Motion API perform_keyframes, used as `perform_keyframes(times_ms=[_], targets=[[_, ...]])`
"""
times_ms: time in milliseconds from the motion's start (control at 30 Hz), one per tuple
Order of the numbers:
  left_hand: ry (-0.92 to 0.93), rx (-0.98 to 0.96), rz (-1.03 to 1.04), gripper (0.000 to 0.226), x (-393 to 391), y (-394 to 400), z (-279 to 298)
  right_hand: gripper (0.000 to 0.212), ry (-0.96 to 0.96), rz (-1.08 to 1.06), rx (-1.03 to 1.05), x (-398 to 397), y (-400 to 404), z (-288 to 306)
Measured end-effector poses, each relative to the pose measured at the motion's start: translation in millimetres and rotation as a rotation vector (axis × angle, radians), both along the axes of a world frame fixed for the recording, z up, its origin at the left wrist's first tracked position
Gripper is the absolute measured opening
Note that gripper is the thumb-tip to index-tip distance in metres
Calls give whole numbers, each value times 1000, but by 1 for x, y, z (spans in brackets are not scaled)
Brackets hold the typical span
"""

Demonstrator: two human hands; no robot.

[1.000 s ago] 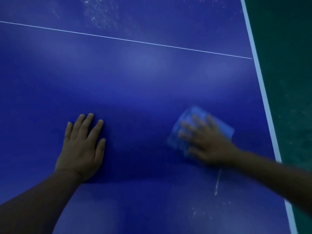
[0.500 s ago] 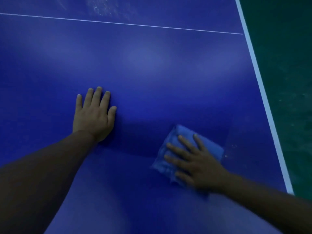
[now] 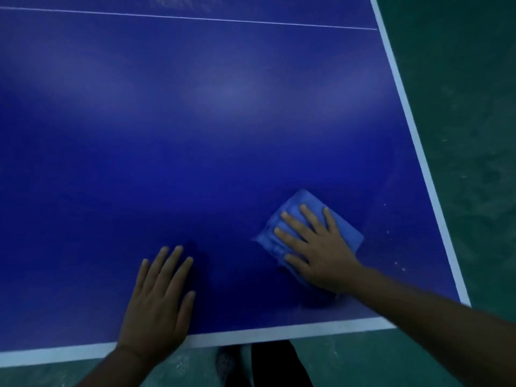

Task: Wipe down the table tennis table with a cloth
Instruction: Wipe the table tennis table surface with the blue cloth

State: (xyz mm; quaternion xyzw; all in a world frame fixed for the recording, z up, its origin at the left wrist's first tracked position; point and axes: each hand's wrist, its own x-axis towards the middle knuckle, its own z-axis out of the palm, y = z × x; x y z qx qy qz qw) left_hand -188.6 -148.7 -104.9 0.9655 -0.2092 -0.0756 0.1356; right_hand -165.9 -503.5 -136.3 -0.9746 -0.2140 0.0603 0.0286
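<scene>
Two hands flat, right hand [image 3: 321, 252] pressing cloth [image 3: 304, 205]

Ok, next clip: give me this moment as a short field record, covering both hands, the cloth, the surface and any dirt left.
left hand: flat on the table, fingers straight, holding nothing
right hand: pressing the cloth, fingers spread
cloth: blue, folded, flat on the table near the right corner
table: blue top, white edge lines, thin white centre line
dirt: pale specks right of the cloth
floor: green
</scene>
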Motion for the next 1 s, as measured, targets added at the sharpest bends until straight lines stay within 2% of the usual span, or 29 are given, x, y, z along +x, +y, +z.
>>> perform_keyframes(times_ms=[33,67,167,233,300,400,467,500,533,667,767,833,933,1000], targets=[[7,21,-8,66,-8,7,-1,55,-21,-24,-22,10,-12,3],[10,47,-18,67,-13,13,-2,57,-34,-147,-33,23,-25,6],[4,110,-55,70,-21,23,-7,59,58,-735,-3,54,-58,13],[-2,107,-66,70,-21,24,-9,60,50,-868,27,49,-39,10],[-2,99,-73,69,-22,25,-11,57,-39,-722,-18,20,9,5],[4,79,-61,68,-24,26,-11,55,-42,-230,17,-52,61,2],[10,78,-60,68,-24,27,-11,54,23,36,-20,-76,48,5],[15,77,-57,69,-24,27,-11,55,32,72,-43,-73,32,8],[15,77,-57,69,-24,28,-12,57,25,17,-71,-64,15,9],[22,73,-62,70,-23,28,-14,66,99,-567,-86,-17,-30,14],[31,68,-58,69,-23,29,-13,59,90,-773,-43,-5,3,10],[32,72,-57,66,-24,29,-13,58,34,-688,-68,-19,49,5],[36,72,-45,62,-24,29,-14,55,57,-175,-39,-81,90,6],[33,61,-45,62,-23,28,-15,55,96,6,-65,-108,61,13]])
